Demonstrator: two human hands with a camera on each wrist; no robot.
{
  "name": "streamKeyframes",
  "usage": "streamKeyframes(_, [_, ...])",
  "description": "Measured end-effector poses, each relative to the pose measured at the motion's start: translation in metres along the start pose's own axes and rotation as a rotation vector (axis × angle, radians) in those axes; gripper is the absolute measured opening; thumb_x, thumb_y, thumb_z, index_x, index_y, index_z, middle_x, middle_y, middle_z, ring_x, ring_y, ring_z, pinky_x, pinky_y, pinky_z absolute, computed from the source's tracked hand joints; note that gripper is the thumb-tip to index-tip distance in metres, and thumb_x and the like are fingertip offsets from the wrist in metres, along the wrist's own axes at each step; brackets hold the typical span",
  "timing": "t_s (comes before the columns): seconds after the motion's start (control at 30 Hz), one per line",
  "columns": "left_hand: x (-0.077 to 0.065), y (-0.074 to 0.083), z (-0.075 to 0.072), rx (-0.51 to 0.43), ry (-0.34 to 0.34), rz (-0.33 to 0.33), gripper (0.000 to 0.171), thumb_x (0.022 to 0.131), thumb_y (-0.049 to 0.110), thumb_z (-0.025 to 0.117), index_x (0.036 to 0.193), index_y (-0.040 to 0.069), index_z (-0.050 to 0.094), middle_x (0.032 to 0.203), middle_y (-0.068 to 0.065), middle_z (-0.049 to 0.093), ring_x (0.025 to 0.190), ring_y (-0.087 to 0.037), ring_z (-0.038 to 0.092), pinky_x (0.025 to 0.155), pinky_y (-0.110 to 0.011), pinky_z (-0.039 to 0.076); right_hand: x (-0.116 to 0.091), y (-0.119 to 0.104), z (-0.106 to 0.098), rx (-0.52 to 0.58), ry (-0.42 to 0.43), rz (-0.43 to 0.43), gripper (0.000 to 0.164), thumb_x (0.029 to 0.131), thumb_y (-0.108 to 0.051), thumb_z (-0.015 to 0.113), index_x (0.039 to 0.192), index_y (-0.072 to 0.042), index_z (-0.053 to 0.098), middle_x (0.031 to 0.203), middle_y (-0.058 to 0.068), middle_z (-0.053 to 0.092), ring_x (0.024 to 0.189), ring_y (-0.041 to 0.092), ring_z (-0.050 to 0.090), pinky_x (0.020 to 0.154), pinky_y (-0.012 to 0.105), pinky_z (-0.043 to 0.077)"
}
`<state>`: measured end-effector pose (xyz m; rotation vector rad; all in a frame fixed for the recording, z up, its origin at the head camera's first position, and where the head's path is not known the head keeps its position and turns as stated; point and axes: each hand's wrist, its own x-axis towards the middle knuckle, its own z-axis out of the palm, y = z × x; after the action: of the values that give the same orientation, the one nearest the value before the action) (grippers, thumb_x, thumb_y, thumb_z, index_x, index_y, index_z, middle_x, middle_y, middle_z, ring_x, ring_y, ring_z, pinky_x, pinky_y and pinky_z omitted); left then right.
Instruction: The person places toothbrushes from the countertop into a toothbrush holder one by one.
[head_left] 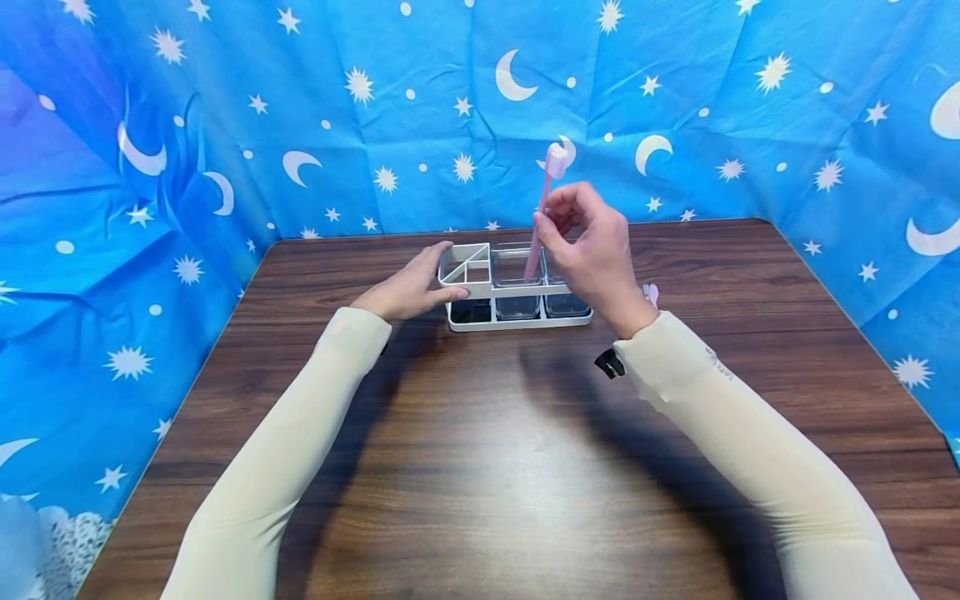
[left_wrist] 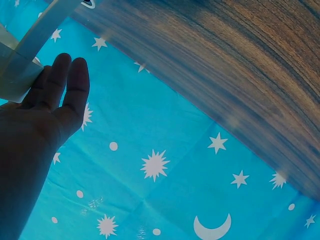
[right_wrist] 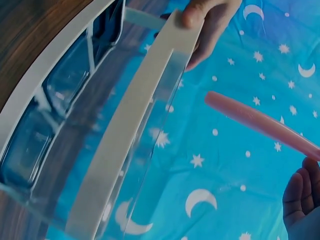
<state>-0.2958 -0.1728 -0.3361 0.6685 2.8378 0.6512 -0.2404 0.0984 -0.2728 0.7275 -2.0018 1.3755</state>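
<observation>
A white two-tier toothbrush holder (head_left: 517,292) with clear cups stands near the back of the table. My left hand (head_left: 408,283) grips its upper left end, thumb at the front and fingers behind; in the left wrist view those fingers (left_wrist: 75,90) lie against the holder's pale edge. Between thumb and fingertips my right hand (head_left: 592,242) pinches a pink toothbrush (head_left: 543,200), head up and slightly tilted. Its handle end overlaps the upper middle clear cup (head_left: 513,267) in the head view. The right wrist view shows the handle (right_wrist: 260,120) beside the holder's upper frame (right_wrist: 125,125).
The holder's upper left part has a divided white insert (head_left: 468,265). Several dark compartments fill the lower tier (head_left: 517,308). A small pale purple item (head_left: 651,293) shows beside my right wrist. Blue star-patterned cloth (head_left: 420,108) hangs behind the wooden table (head_left: 465,467).
</observation>
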Motion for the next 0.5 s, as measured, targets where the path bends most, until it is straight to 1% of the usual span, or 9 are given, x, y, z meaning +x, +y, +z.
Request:
streamKeyframes(0.1, [0.0,0.0,0.0,0.0,0.004,0.003,0.095,0.086,0.058,0.057,0.151,0.007,0.01,0.149,-0.017,0.023,0.132,-0.027,0.03,0.105,-0.043,0.028,0.001,-0.002,0.01,0.025,0.001,-0.03,0.019,0.09,-0.013,0.066,0.101,0.001,0.058,0.087,0.001,0.062,0.073,0.009,0.055,0.069,0.03,0.05])
streamKeyframes(0.23, [-0.001,0.001,-0.001,-0.018,0.004,0.002,0.096,0.085,0.059,0.057,0.151,0.007,0.01,0.149,-0.017,0.022,0.131,-0.026,0.03,0.106,-0.042,0.027,0.001,-0.005,0.022,0.039,-0.001,-0.04,0.019,0.09,-0.013,0.066,0.101,-0.001,0.058,0.089,0.001,0.062,0.073,0.009,0.055,0.069,0.03,0.049])
streamKeyframes(0.4, [-0.002,0.001,-0.001,-0.036,0.004,0.007,0.096,0.085,0.057,0.058,0.151,0.006,0.01,0.149,-0.016,0.022,0.131,-0.025,0.03,0.107,-0.041,0.026,0.001,-0.023,0.032,0.035,-0.02,-0.018,0.015,0.089,-0.004,0.065,0.1,0.004,0.057,0.089,0.011,0.063,0.074,0.018,0.056,0.07,0.032,0.049])
streamKeyframes(0.47, [-0.001,0.001,-0.001,-0.032,0.008,0.014,0.095,0.086,0.056,0.059,0.15,0.005,0.011,0.149,-0.016,0.023,0.132,-0.025,0.028,0.107,-0.041,0.025,0.0,-0.024,0.036,0.04,-0.035,-0.017,0.015,0.088,0.0,0.064,0.1,0.006,0.057,0.09,0.015,0.062,0.074,0.022,0.056,0.071,0.036,0.049])
streamKeyframes(0.5, [-0.001,0.001,-0.001,-0.032,0.009,0.015,0.095,0.086,0.056,0.059,0.15,0.005,0.011,0.149,-0.016,0.023,0.132,-0.025,0.029,0.107,-0.041,0.025,-0.001,-0.023,0.037,0.047,-0.046,-0.016,0.015,0.088,0.0,0.065,0.1,0.005,0.057,0.091,0.015,0.062,0.075,0.022,0.055,0.072,0.037,0.049])
